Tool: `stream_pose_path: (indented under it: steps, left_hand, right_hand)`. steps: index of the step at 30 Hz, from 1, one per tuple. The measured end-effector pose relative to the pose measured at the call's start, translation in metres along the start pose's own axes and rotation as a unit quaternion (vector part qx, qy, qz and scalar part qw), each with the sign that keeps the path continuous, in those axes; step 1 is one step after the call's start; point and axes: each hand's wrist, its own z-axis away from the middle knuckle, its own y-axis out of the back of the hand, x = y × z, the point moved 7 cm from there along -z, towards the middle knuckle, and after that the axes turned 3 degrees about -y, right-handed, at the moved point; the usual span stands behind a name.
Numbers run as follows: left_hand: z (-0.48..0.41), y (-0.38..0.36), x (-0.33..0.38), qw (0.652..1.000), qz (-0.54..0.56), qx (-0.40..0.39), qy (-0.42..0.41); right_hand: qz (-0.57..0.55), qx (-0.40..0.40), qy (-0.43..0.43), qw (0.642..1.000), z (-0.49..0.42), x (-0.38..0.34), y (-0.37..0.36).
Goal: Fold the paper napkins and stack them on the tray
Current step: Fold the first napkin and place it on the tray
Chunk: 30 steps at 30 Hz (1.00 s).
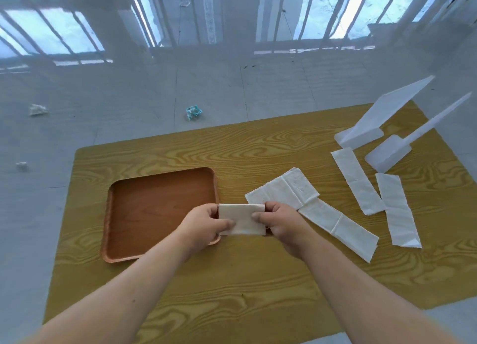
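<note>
Right now your left hand and right hand each pinch an end of the folded napkin, held over the tray's right edge; your fingers behind it are hidden. Four unfolded napkins lie to the right.

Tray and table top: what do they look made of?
Tray: looks like moulded plastic or laminate with a reddish-brown woodgrain print, smooth, with rounded corners and a raised rim. Table top: likely yellow woodgrain laminate; the bold grain looks printed and the surface flat, matte. Neither is certain.
</note>
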Motion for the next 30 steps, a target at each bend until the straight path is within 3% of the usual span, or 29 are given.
stream_pose_path:
  steps: [8, 13, 20, 27, 30]
  left_hand:
    - [0.003, 0.14, -0.036, 0.984, -0.09, 0.156, -0.012]
    - [-0.003, 0.197, -0.051, 0.95, -0.217, 0.224, -0.008]
    - [-0.015, 0.214, -0.061, 0.91, -0.335, 0.245, 0.007]
    - [-0.018, 0.206, -0.057, 0.889, -0.375, 0.264, -0.011]
    - [-0.006, 0.197, -0.039, 0.877, -0.366, 0.305, -0.062]
  right_hand:
    - [0.188, -0.009, -0.012, 0.982, -0.058, -0.027, -0.115]
    - [0.368, -0.008, 0.017, 0.93, -0.091, -0.035, -0.162]
    - [0.551, 0.026, 0.075, 0.83, -0.11, -0.041, -0.186]
    - [0.623, 0.049, 0.118, 0.772, -0.111, -0.045, -0.189]
    - [0.598, 0.088, 0.19, 0.773, -0.092, -0.054, -0.18]
